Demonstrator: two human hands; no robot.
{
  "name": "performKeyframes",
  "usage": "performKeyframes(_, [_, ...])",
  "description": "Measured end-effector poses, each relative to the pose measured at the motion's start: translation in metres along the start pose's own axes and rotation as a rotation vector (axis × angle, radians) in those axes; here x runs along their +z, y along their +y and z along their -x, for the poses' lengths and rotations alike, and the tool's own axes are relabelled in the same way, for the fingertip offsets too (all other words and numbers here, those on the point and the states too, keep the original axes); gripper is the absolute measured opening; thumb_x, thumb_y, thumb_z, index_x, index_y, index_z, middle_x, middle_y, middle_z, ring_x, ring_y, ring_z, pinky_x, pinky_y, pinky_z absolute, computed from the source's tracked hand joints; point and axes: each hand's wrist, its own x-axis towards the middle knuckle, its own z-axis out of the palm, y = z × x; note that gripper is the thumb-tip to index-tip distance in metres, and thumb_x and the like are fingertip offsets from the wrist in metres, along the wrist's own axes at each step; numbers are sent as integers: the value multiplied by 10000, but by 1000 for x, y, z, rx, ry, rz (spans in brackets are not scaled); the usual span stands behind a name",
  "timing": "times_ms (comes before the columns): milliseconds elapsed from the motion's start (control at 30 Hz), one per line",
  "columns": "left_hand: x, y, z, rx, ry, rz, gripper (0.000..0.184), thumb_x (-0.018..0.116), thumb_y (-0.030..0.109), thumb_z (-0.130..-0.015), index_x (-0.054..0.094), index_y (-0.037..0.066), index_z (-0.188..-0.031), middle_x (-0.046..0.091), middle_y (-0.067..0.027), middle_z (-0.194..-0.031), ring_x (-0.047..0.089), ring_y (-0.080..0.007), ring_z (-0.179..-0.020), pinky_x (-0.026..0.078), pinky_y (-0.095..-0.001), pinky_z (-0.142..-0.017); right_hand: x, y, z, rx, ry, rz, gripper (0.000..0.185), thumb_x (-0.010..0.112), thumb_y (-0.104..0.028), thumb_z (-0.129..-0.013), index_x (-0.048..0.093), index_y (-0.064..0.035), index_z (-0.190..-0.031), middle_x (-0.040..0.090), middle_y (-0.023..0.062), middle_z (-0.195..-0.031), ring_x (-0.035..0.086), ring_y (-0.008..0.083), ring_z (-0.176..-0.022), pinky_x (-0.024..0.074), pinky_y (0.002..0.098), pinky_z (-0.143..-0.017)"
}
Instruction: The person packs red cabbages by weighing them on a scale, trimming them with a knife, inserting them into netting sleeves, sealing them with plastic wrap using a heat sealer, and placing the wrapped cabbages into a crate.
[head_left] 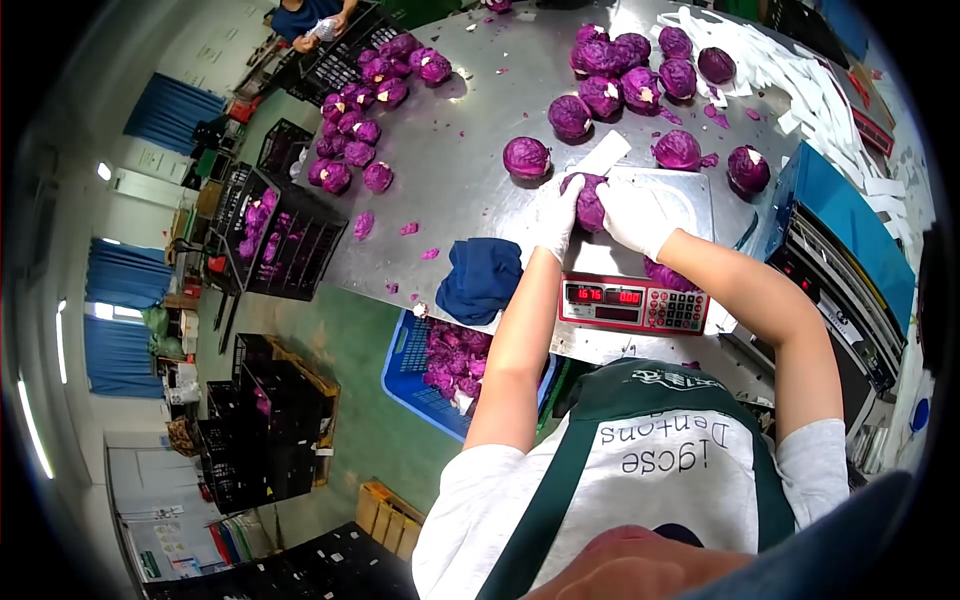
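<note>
In white gloves, my left hand (556, 216) and my right hand (636, 217) close round a red cabbage (589, 204) from both sides. The cabbage is over the steel pan of a red digital scale (632, 304); whether it rests on the pan I cannot tell. The lit display reads about 1.676 and 0.00. A white strip (604, 153) sticks out just beyond the cabbage, near my left fingers; its near end is hidden. Another red cabbage (668, 276) is partly covered by my right forearm, beside the keypad.
Several red cabbages (570, 117) lie on the steel table (450, 170). White strips (790, 70) are heaped at far right, near a blue-topped machine (850, 250). A blue cloth (481, 280) lies left, above a blue crate (408, 350) of leaves. Another person's hands (305, 42) show at upper left.
</note>
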Motion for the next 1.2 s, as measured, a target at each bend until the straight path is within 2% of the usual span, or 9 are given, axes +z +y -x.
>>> performKeyframes(100, [0, 6, 0, 5, -10, -11, 351, 552, 282, -909, 680, -24, -1025, 703, -153, -955, 652, -251, -915, 464, -348, -853, -2, 1, 1, -2, -13, -22, 242, 545, -121, -787, 592, -11, -997, 614, 204, -944, 597, 367, -915, 487, 471, -789])
performKeyframes(300, [2, 0, -4, 7, 16, -31, 340, 595, 290, -870, 689, -19, -977, 704, -161, -915, 664, -278, -871, 480, -361, -804, -7, 4, 1, 16, -67, -48, 250, 534, -105, -799, 580, -12, -1027, 610, 213, -965, 595, 379, -946, 490, 486, -792])
performKeyframes(500, [0, 17, -3, -79, -38, -22, 362, 559, 304, -904, 681, -11, -1035, 706, -132, -929, 648, -230, -875, 461, -343, -819, 11, 17, 2, -53, 42, -55, 270, 528, -89, -806, 562, -7, -1061, 606, 228, -976, 603, 395, -927, 494, 482, -808])
performKeyframes(600, [3, 12, -2, -53, -5, 44, 353, 581, 294, -882, 688, -16, -1014, 706, -152, -917, 664, -260, -867, 481, -349, -812, 1, 16, 0, -24, -55, -81, 273, 525, -90, -810, 560, -9, -1069, 605, 228, -991, 607, 393, -915, 493, 470, -816])
performKeyframes(800, [2, -14, -2, -42, 9, -11, 363, 578, 308, -891, 679, -7, -1041, 693, -170, -1007, 645, -302, -964, 464, -377, -875, -23, 10, 5, 210, -90, -436, 304, 573, -132, -817, 548, -4, -1091, 610, 213, -1016, 597, 376, -953, 467, 438, -875])
performKeyframes(900, [5, -17, 8, 19, 69, 0, 368, 540, 267, -912, 661, -52, -1052, 697, -156, -951, 642, -240, -899, 461, -349, -860, -18, 14, 7, 324, -135, -456, 350, 617, -145, -796, 556, 7, -1105, 617, 212, -1057, 600, 354, -1002, 459, 410, -917])
performKeyframes(1033, [6, -1, 30, -12, 151, -84, 394, 541, 281, -916, 643, -63, -1079, 689, -168, -1020, 633, -274, -973, 450, -375, -902, -20, 13, 9, 381, -196, -524, 381, 629, -142, -787, 577, 12, -1132, 617, 207, -1106, 594, 347, -1050, 456, 392, -942])
performKeyframes(1133, [7, -10, 47, -55, 183, 22, 419, 545, 284, -920, 619, -69, -1133, 678, -159, -1073, 621, -255, -1017, 447, -362, -921, -9, 10, 14, 363, -154, -577, 393, 604, -98, -779, 591, -14, -1162, 623, 199, -1095, 574, 355, -1084, 445, 395, -962])
performKeyframes(1200, [-1, -11, 60, -30, 111, 266, 446, 602, 207, -892, 553, -73, -1236, 627, -148, -1174, 597, -230, -1060, 434, -336, -974, 4, 5, 18, 240, -24, -589, 382, 580, -57, -765, 600, -31, -1145, 628, 194, -1072, 564, 358, -1084, 436, 402, -971])
